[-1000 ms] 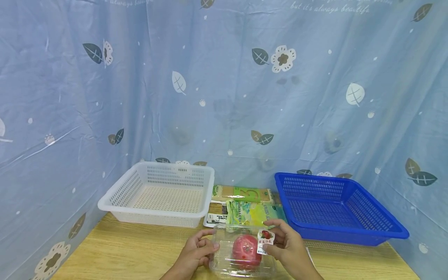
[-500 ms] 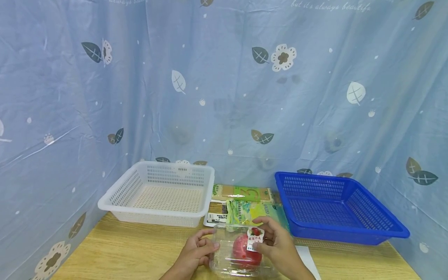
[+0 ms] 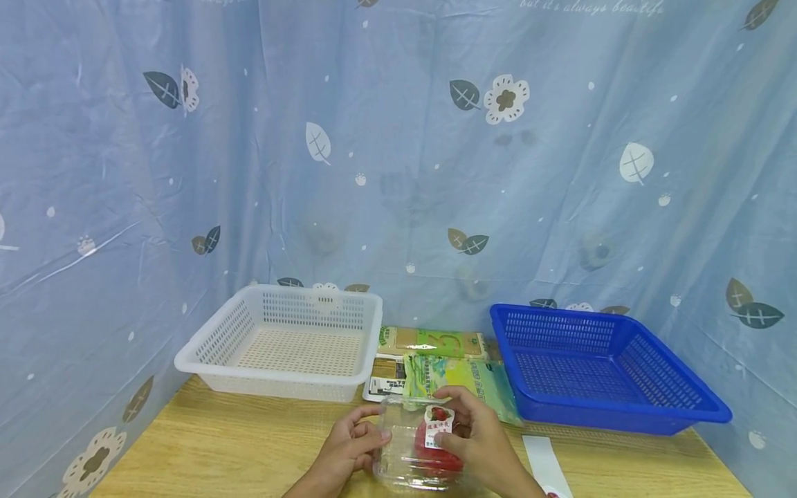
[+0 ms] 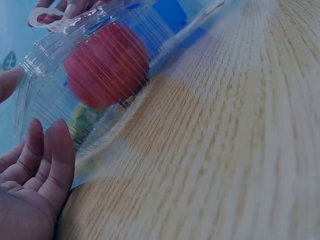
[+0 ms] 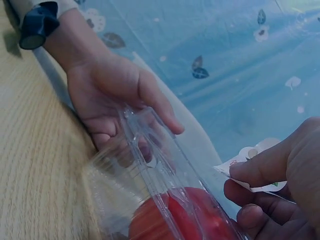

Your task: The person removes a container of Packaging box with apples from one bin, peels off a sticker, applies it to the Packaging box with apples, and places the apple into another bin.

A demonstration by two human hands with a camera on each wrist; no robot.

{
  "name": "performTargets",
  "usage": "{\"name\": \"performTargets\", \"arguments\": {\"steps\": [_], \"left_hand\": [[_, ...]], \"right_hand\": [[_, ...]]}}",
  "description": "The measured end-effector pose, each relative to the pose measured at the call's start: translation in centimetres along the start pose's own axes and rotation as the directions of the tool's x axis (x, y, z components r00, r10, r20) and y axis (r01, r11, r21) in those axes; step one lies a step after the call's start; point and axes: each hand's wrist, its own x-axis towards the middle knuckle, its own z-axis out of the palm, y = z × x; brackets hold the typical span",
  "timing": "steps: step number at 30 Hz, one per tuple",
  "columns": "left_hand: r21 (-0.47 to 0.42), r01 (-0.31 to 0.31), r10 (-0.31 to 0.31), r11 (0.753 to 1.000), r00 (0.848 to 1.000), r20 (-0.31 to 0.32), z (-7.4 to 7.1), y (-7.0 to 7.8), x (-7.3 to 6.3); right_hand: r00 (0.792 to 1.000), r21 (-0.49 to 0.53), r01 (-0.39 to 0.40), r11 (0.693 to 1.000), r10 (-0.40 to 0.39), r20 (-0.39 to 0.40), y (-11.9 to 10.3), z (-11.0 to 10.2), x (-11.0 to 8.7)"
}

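Observation:
A clear plastic clamshell box [image 3: 396, 453] stands at the table's front, with a red apple [image 4: 107, 65] inside. My left hand [image 3: 349, 443] grips the box's left side, thumb on the near face and fingers along the edge. In the right wrist view, that hand's thumb and fingers lie either side of the rim. Between thumb and fingers of my right hand [image 3: 479, 439] is a white sticker [image 3: 439, 430] printed with red fruit and characters. It is over the lid in front of the apple; whether it touches the plastic, I cannot tell.
A white plastic basket [image 3: 218, 379] stands at the back left, a blue one [image 3: 623, 415] at the back right. Flat printed packages [image 3: 461, 377] lie between them. A white paper strip [image 3: 544, 460] lies right of my right hand. A blue patterned curtain [image 3: 398, 173] surrounds the table.
My right hand has moved left with the sticker, from the box's right side to in front of the apple. The white paper strip has come into fuller view. My left hand stays put.

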Motion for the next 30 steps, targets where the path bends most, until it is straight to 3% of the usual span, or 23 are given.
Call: {"name": "performTargets", "arguments": {"steps": [13, 20, 30], "left_hand": [[0.005, -0.008, 0.008, 1.0, 1.0, -0.011, 0.0, 0.1, 0.0], [0.004, 0.001, -0.001, 1.0, 1.0, -0.009, 0.2, 0.2, 0.0], [0.014, 0.013, -0.013, 1.0, 1.0, -0.023, 0.2, 0.2, 0.0]], "right_hand": [[0.998, -0.097, 0.054, 0.994, -0.052, 0.022, -0.1, 0.7, 0.5], [0.999, -0.159, 0.04, 0.986, -0.035, 0.037, -0.1, 0.8, 0.6], [0.993, -0.271, 0.115, 0.956, -0.109, 0.036, 0.3, 1.4, 0.8]]}}
